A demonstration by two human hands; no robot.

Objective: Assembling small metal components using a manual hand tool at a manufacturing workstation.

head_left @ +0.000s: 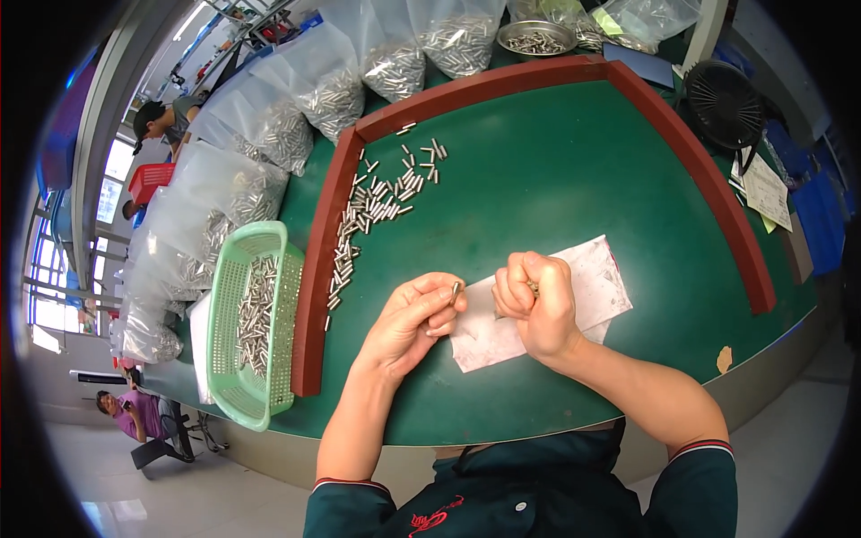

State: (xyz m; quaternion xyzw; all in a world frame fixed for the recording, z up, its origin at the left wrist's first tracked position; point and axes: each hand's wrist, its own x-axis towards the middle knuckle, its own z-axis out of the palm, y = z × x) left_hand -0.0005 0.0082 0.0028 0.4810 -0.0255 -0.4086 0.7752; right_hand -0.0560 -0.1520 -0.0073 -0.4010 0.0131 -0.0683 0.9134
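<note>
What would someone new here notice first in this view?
Probably the row of bulging clear bags along the far and left sides of the green table. Next, the red-brown border on it, with loose metal pins scattered inside its left edge. Then, near the front, the left hand pinching one pin, and the right hand clenched over a white cloth.
</note>
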